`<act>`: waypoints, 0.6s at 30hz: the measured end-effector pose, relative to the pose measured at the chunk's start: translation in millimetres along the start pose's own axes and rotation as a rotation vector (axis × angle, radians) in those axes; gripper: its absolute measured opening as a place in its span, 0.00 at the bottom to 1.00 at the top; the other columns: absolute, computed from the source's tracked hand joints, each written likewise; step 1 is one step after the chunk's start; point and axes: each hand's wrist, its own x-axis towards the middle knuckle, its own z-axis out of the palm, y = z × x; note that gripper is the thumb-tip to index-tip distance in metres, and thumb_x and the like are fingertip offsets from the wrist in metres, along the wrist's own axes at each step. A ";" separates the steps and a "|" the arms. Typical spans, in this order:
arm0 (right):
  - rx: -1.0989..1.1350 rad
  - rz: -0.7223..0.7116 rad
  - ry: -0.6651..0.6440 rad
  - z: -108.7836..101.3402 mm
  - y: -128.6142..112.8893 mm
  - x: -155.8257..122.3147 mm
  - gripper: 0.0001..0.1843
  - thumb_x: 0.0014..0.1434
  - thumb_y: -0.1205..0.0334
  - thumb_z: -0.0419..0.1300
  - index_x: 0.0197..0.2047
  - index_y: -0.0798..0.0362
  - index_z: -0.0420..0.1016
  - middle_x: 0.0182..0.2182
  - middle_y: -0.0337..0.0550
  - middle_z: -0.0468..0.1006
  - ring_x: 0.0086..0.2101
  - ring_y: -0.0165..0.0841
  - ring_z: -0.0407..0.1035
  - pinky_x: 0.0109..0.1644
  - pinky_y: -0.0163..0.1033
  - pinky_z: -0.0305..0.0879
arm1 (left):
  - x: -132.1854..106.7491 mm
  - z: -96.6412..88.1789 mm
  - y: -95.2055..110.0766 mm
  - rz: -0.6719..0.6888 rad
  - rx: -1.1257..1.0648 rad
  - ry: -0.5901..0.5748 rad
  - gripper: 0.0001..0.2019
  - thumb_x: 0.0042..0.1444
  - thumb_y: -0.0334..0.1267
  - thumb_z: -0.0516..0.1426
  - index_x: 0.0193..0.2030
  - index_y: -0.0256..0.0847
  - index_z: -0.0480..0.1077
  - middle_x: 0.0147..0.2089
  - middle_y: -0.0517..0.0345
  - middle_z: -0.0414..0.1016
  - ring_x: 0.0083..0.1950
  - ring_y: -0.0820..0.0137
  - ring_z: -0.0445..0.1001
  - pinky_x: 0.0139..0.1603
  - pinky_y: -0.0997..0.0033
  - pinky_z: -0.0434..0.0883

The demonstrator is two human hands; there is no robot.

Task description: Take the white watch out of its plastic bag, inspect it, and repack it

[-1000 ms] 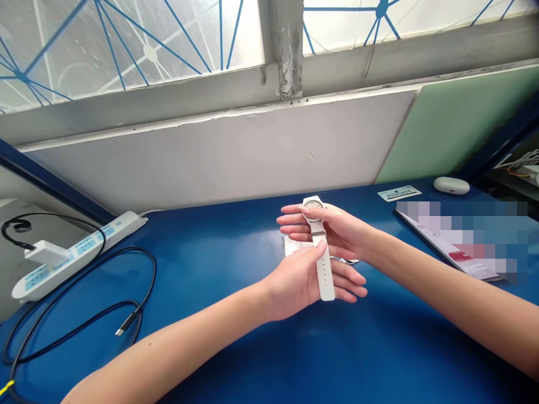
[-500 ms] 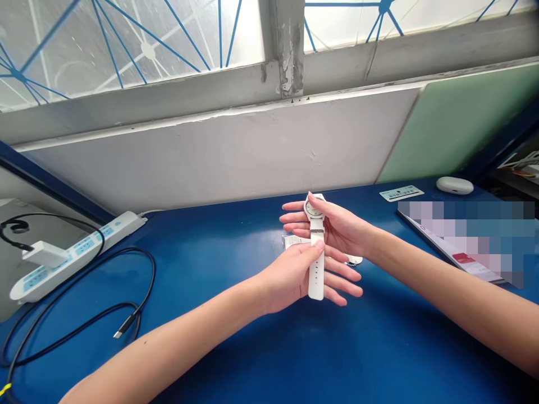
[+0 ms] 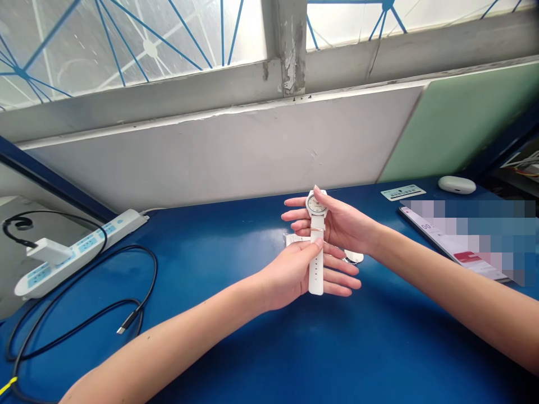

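Note:
A white wristwatch (image 3: 316, 205) with a round dial is held between both hands above the blue table, its strap stretched toward me. My right hand (image 3: 337, 219) supports the watch case from behind, with the thumb at the dial's upper rim and the fingers extended to the left. Lower down, my left hand (image 3: 297, 272) pinches the punched strap under its thumb, its other fingers spread out beneath. Behind the hands lie a small clear packet with a white label (image 3: 295, 239) and a white round object (image 3: 353, 256), both partly hidden.
On the left of the blue table (image 3: 219, 348) are a white power strip (image 3: 84, 247) with a charger (image 3: 48, 252) and a looped black cable (image 3: 155, 269). To the right lie a card (image 3: 403, 192), a white oval case (image 3: 457, 184) and a partly pixelated tablet-like screen (image 3: 433, 233).
Both hands keep their hold on the watch. My right thumb has slid slightly up and right, so more of the dial shows. The view has shifted a little.

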 end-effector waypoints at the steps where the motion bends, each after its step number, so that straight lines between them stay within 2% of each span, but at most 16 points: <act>1: 0.003 -0.011 0.003 -1.1 -1.6 0.0 0.25 0.73 0.48 0.46 0.53 0.57 0.76 0.44 0.50 0.85 0.34 0.32 0.79 0.43 0.38 0.77 | 0.0 -0.5 0.3 0.008 -0.003 -0.016 0.20 0.73 0.45 0.47 0.41 0.30 0.72 0.38 0.40 0.81 0.37 0.61 0.83 0.43 0.61 0.78; 4: 0.046 -0.081 0.038 -6.4 -7.8 0.6 0.23 0.72 0.48 0.48 0.52 0.55 0.77 0.39 0.44 0.84 0.25 0.27 0.72 0.35 0.35 0.74 | 0.8 -3.0 0.6 0.024 -0.010 -0.060 0.21 0.73 0.46 0.46 0.42 0.30 0.72 0.37 0.41 0.81 0.38 0.61 0.83 0.44 0.62 0.77; 7: 0.100 -0.112 0.082 -10.1 -14.6 0.5 0.28 0.71 0.43 0.47 0.52 0.57 0.76 0.30 0.42 0.79 0.20 0.28 0.63 0.29 0.36 0.69 | 2.2 -5.5 -0.1 0.056 0.008 -0.062 0.19 0.73 0.44 0.46 0.45 0.32 0.71 0.38 0.43 0.80 0.38 0.61 0.83 0.44 0.62 0.77; 9: 0.113 -0.080 0.082 -10.1 -17.9 -0.2 0.30 0.70 0.45 0.44 0.53 0.59 0.75 0.29 0.44 0.78 0.22 0.31 0.64 0.30 0.39 0.69 | 2.9 -7.3 -0.5 0.087 0.047 -0.040 0.16 0.71 0.44 0.50 0.47 0.33 0.71 0.39 0.44 0.80 0.38 0.61 0.83 0.43 0.62 0.76; 13: 0.117 -0.061 0.084 -7.9 -18.1 -0.6 0.24 0.66 0.58 0.46 0.53 0.63 0.75 0.31 0.47 0.78 0.26 0.33 0.67 0.36 0.41 0.71 | 3.4 -11.5 0.0 0.116 0.107 -0.008 0.14 0.65 0.44 0.59 0.49 0.35 0.71 0.41 0.47 0.79 0.33 0.67 0.80 0.37 0.66 0.75; 16: 0.036 -0.056 0.135 -7.7 -14.7 1.3 0.18 0.66 0.62 0.51 0.50 0.59 0.78 0.33 0.46 0.80 0.31 0.32 0.72 0.41 0.38 0.73 | 3.9 -14.7 0.7 0.117 0.128 0.010 0.13 0.65 0.45 0.60 0.49 0.36 0.72 0.42 0.49 0.79 0.27 0.75 0.73 0.30 0.71 0.73; 18: -0.049 -0.090 0.172 -8.1 -11.8 2.7 0.13 0.67 0.62 0.56 0.48 0.56 0.79 0.37 0.46 0.82 0.35 0.32 0.75 0.43 0.36 0.74 | 4.5 -16.3 0.9 0.123 0.122 0.015 0.13 0.66 0.44 0.58 0.49 0.36 0.73 0.41 0.49 0.79 0.25 0.76 0.71 0.29 0.72 0.72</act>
